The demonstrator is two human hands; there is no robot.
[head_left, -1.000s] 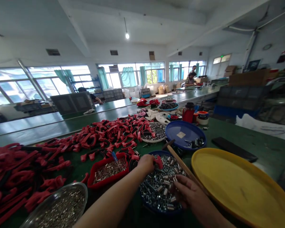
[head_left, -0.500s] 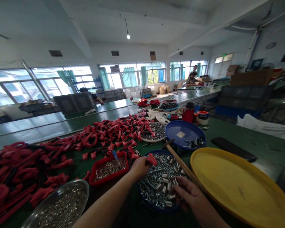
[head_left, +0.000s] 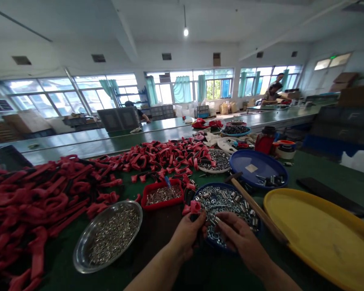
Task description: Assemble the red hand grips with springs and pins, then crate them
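Observation:
My left hand is closed around a small red-and-black plastic part, perhaps a clamp handle, whose red end sticks up above the fingers. Close to its right, my right hand pinches a small shiny coil spring at the fingertips, which point toward the part. Both hands are over the near edge of a blue tray of nuts, washers and springs. A red box of small metal pins, with a blue-handled item in it, stands left of the tray.
A heap of red-and-black handles spreads across the left. A steel bowl of small metal pieces stands near left. A hammer lies between the blue tray and a yellow tray. Another blue tray sits behind. Co-workers sit far off.
My hands have come together at the near side of the tray. The left brought its red part back, and the right lifted a spring from the pile. The view has turned left.

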